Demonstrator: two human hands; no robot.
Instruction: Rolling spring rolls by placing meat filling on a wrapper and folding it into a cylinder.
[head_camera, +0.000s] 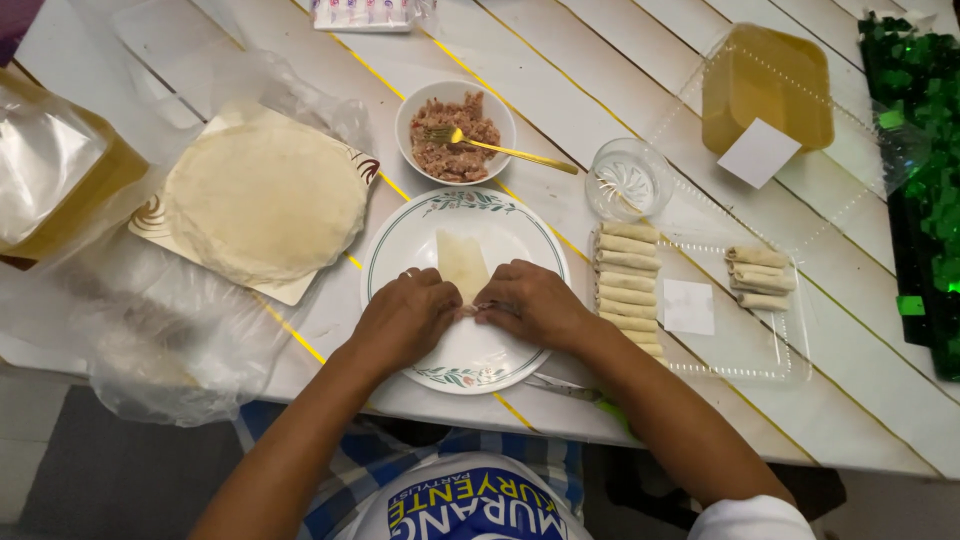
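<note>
Gripped the near end of a thin wrapper (462, 265) on the floral-rimmed plate (520, 225) with left hand (405, 318) and right hand (530, 303), fingertips pinching the roll; judged liable to tear or spill filling if rolled too tightly.

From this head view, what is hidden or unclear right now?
- Near end of the wrapper: under the left hand and right hand.
- Filling inside it: not visible.
- Packet: cut by the top edge.
- Object beside the plate: hidden by the right forearm.
</note>
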